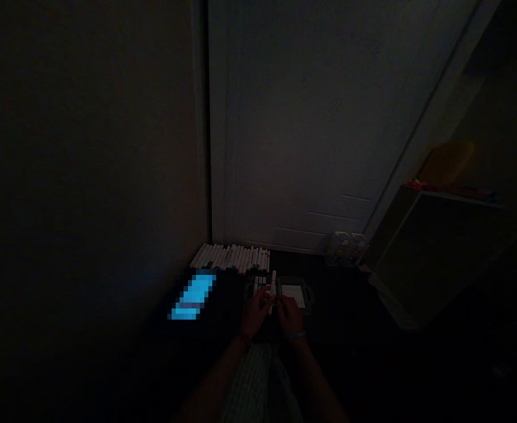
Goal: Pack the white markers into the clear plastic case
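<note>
The room is very dark. My left hand (255, 310) and my right hand (290, 312) meet low in the middle, both with fingers closed on one white marker (273, 286) held upright between them. Just behind the hands lies a clear plastic case (305, 294) with a few markers at its left and a white insert inside. A row of several white markers (234, 257) lies on the dark floor against the door's foot.
A lit blue phone screen (193, 297) glows on the floor to the left. A white door (311, 129) rises ahead, a wall on the left. A box-like cabinet (430, 252) stands at right, with small clear containers (345, 248) beside it.
</note>
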`<state>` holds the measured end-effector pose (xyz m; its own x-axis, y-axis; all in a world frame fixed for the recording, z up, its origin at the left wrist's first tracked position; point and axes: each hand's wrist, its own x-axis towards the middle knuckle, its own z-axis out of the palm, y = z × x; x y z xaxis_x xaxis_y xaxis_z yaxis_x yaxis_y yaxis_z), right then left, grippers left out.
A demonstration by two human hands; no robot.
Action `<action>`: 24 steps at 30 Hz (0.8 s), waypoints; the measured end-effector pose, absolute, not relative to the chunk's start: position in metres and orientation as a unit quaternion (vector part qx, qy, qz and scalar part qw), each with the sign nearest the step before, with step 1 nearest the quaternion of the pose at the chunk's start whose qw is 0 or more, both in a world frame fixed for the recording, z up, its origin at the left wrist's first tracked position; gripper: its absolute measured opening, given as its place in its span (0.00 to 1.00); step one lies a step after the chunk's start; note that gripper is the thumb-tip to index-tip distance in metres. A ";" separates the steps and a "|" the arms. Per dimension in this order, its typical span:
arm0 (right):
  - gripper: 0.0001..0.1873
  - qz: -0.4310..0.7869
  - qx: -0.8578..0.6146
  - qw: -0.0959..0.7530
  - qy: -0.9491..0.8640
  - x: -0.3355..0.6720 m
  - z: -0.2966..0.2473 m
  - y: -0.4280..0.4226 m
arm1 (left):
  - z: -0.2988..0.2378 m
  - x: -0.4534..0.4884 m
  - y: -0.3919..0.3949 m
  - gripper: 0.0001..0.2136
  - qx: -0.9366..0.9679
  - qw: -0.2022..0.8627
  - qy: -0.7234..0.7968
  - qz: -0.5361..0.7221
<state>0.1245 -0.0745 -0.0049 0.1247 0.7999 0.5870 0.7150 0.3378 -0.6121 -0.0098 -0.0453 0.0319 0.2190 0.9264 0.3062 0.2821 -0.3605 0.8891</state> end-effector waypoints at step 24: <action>0.13 0.026 -0.572 0.478 -0.666 0.123 -0.001 -0.077 | 0.028 -0.013 -0.044 0.18 0.701 0.382 0.413 0.438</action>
<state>0.1231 -0.0775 -0.0010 0.1121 0.7869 0.6069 0.7363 0.3443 -0.5824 -0.0125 -0.0443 0.0278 0.2750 0.9135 0.2997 0.2440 -0.3678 0.8973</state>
